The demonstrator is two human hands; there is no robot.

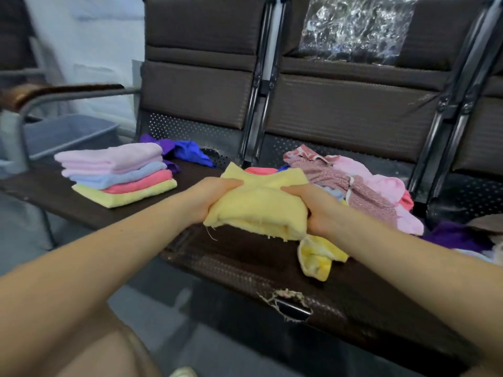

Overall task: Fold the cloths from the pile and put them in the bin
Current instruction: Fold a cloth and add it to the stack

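Between both hands, yellow cloth

Both forearms are bare from the lower frame edge up to the wrists: no sleeves, cuffs, watch, bracelet or gloves show on them. The left hand and right hand are bare too, with no rings on the parts of the fingers that show. Below the left forearm, a bare knee fills the bottom corner, uncovered by any garment within view. Just beside that knee, at the bottom edge, the pale toe of a shoe peeks in, blurred.
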